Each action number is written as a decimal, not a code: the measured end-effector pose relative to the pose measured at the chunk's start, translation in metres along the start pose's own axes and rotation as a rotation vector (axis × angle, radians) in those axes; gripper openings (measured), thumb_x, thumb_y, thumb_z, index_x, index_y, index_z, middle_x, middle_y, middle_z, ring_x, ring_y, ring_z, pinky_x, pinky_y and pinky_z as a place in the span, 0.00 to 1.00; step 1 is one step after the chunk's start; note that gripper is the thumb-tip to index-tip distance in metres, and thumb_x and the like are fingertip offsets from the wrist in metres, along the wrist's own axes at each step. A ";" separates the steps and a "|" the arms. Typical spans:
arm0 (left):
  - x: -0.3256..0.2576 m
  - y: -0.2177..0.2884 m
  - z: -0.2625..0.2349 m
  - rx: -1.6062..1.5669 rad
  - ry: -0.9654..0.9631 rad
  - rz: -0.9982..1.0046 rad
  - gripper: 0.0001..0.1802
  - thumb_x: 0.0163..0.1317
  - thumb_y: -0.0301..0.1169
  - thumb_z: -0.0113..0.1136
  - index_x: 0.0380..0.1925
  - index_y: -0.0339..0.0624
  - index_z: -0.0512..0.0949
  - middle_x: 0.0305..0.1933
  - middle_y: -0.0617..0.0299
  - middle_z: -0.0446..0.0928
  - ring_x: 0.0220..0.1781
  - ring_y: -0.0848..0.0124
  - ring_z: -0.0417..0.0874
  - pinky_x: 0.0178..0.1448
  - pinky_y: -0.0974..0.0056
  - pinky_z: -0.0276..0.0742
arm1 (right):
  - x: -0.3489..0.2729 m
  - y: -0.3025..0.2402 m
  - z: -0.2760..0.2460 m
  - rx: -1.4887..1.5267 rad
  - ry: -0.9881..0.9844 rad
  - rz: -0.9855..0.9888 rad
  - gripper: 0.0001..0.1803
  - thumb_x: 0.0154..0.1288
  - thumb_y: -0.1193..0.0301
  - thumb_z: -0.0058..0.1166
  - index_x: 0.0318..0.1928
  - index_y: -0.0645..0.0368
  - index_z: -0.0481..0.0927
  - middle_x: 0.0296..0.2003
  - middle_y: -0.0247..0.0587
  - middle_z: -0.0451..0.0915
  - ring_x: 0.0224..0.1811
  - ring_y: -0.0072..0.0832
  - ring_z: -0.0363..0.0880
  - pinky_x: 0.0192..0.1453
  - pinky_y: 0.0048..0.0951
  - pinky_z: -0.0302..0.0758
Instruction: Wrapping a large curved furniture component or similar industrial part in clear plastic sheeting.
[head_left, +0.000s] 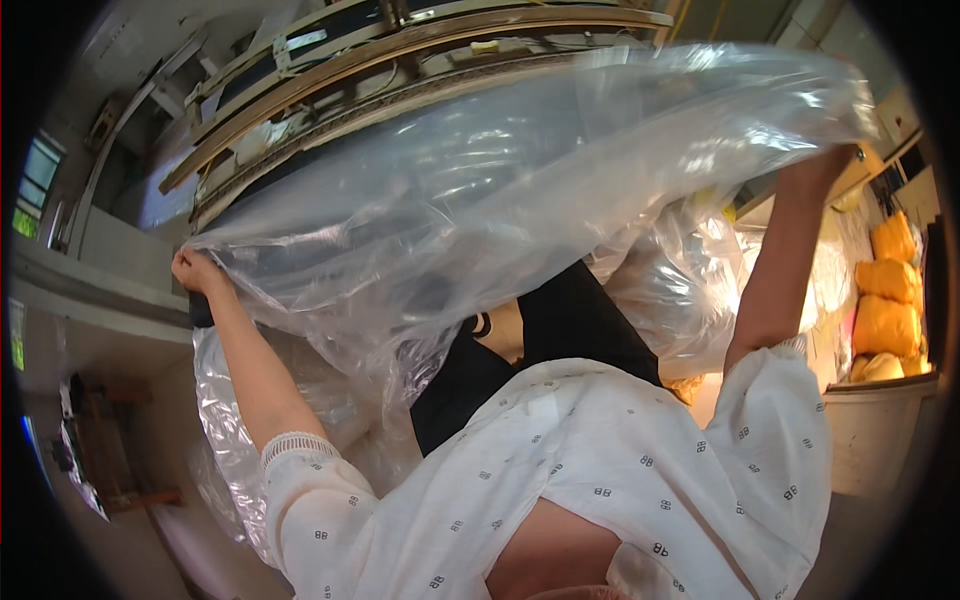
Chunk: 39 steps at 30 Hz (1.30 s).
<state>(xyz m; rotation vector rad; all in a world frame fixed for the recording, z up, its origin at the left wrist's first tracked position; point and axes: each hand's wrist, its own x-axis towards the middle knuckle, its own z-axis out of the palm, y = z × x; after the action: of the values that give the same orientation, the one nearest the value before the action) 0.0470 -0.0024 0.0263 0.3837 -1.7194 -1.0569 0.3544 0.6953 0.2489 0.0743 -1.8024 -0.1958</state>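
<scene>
A wide sheet of clear plastic film is stretched between my two raised arms, in front of a machine. At the far left my left hand is closed, with a corner of the film pinched in its fingers. My right hand is up at the far right, at the other end of the film, and grips its edge; the film partly hides those fingers. The middle of the sheet sags in folds toward my lap. More crumpled clear film hangs below, on both sides of my legs.
Behind the film runs a long machine frame with a wooden bar. On the right, several yellow-orange bundles are stacked in an open-fronted box or shelf. At the left are a pale wall and a window.
</scene>
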 end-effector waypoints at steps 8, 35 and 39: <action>0.009 -0.045 -0.015 -0.072 0.024 0.148 0.11 0.56 0.30 0.55 0.34 0.31 0.74 0.34 0.53 0.75 0.35 0.65 0.75 0.42 0.67 0.71 | -0.122 -0.098 0.017 0.019 -0.218 0.232 0.19 0.66 0.61 0.42 0.51 0.62 0.68 0.44 0.40 0.73 0.45 0.28 0.73 0.49 0.30 0.71; 0.023 -0.025 -0.075 0.705 -0.443 0.311 0.16 0.58 0.36 0.49 0.41 0.36 0.73 0.40 0.48 0.75 0.43 0.53 0.76 0.48 0.57 0.69 | -0.186 0.108 0.134 0.008 -0.749 0.154 0.17 0.62 0.57 0.47 0.46 0.54 0.75 0.51 0.37 0.72 0.54 0.36 0.69 0.55 0.32 0.65; 0.019 -0.017 -0.086 0.855 -0.344 0.234 0.14 0.61 0.37 0.47 0.40 0.40 0.73 0.40 0.52 0.76 0.42 0.54 0.77 0.45 0.56 0.69 | -0.173 0.090 0.156 0.053 -0.678 0.217 0.15 0.59 0.59 0.52 0.38 0.58 0.72 0.38 0.35 0.73 0.42 0.36 0.70 0.44 0.35 0.65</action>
<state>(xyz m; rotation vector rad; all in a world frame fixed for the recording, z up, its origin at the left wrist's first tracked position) 0.1113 -0.0654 0.0312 0.5280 -2.4169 -0.1703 0.2497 0.8254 0.0637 -0.1707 -2.4720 -0.0117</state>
